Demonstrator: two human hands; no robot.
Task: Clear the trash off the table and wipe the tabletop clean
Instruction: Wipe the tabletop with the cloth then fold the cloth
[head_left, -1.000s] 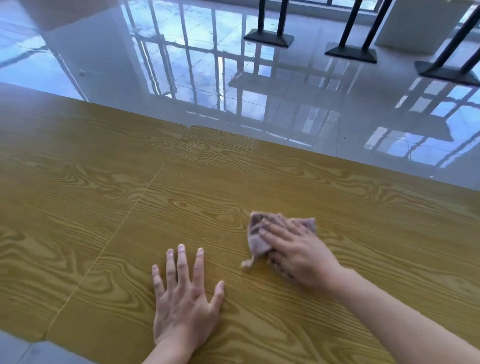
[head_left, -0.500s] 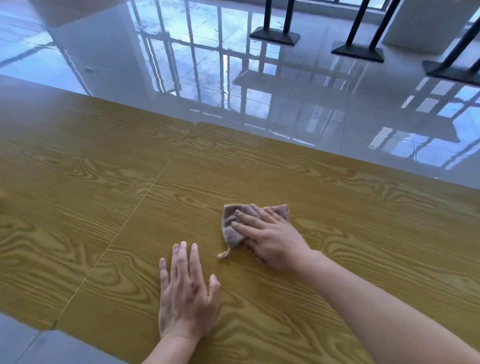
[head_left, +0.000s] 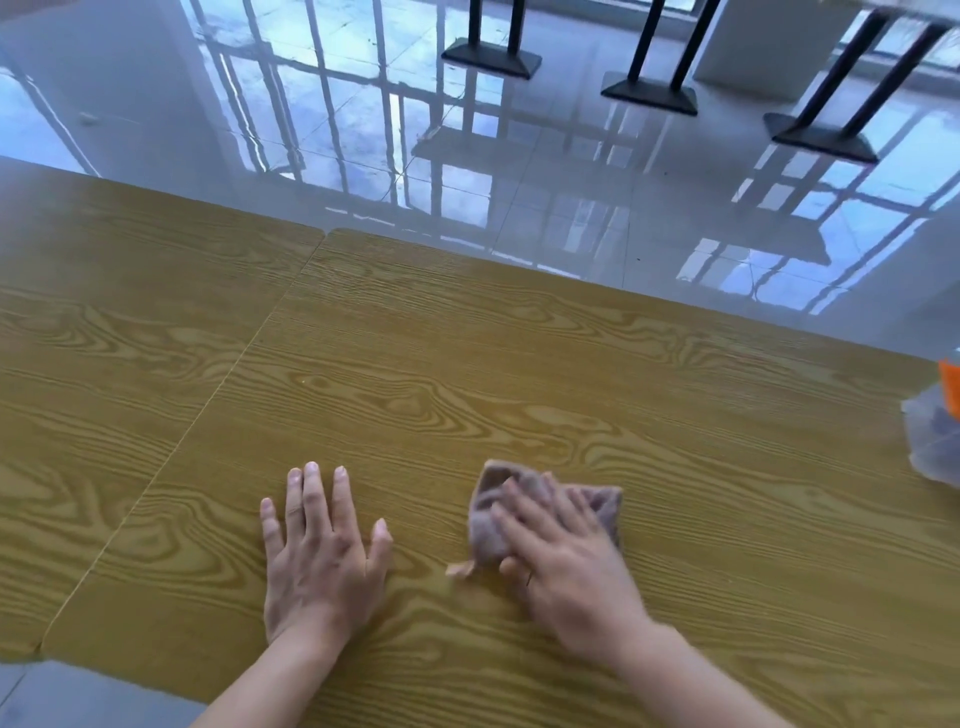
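A yellow wood-grain tabletop (head_left: 467, 364) fills the lower part of the head view. My right hand (head_left: 566, 566) presses flat on a crumpled grey-purple cloth (head_left: 488, 514), which sticks out past my fingers on the left and far side. A loose corner of the cloth trails toward my left hand. My left hand (head_left: 322, 556) lies flat on the wood with fingers spread, a little left of the cloth, and holds nothing.
A clear plastic item with an orange part (head_left: 937, 431) sits at the right edge of the table. A seam (head_left: 208, 395) runs between two tabletops. Beyond the far edge lies glossy tiled floor with black table bases (head_left: 491, 57).
My right hand slid the cloth left, then back toward the right and nearer to me. The view shifted, so the plastic item now shows at the right edge. My left hand stayed flat.
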